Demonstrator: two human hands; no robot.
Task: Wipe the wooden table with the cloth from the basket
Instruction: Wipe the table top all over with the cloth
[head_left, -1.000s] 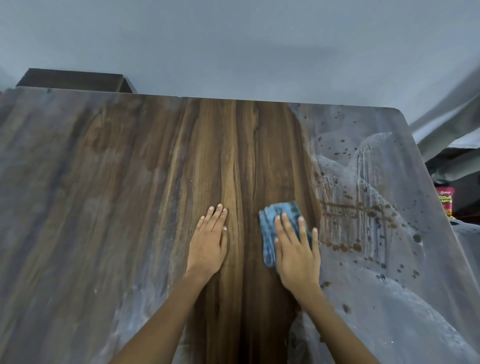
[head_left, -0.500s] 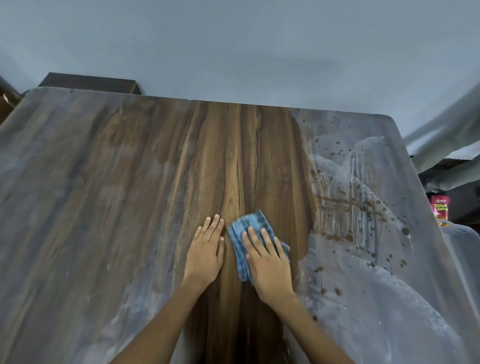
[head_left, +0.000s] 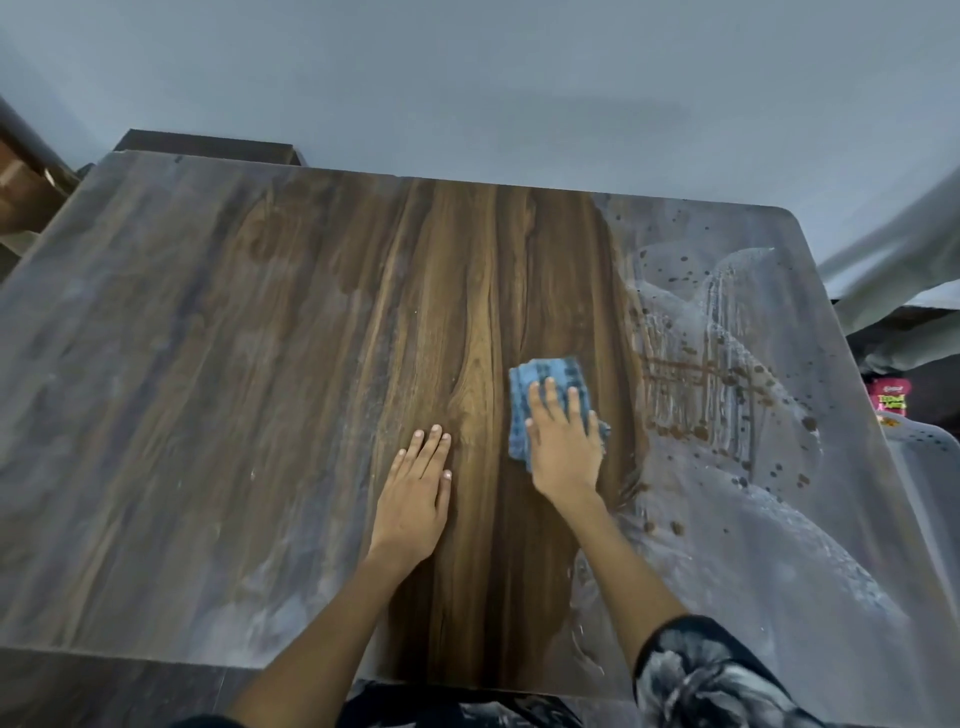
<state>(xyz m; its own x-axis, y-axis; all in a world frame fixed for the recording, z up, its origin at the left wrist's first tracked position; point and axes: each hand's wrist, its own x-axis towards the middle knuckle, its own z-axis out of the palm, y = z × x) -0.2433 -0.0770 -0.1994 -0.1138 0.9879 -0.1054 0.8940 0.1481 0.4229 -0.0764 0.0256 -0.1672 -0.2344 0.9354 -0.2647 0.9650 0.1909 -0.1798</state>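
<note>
Head view: right hand (head_left: 563, 452) presses flat on the folded blue cloth (head_left: 548, 387).
Left hand (head_left: 418, 499): flat, fingers together, on the brown wooden desk (head_left: 467, 291).
Done: middle strip looks clean.
Left: dusty grey sides.

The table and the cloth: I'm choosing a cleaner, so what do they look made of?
The table looks like wood or wood-look laminate, smooth with a slight sheen: brown grain runs lengthwise. The cloth looks like soft blue woven fabric, folded, maybe microfibre; the right hand presses it flat.
</note>
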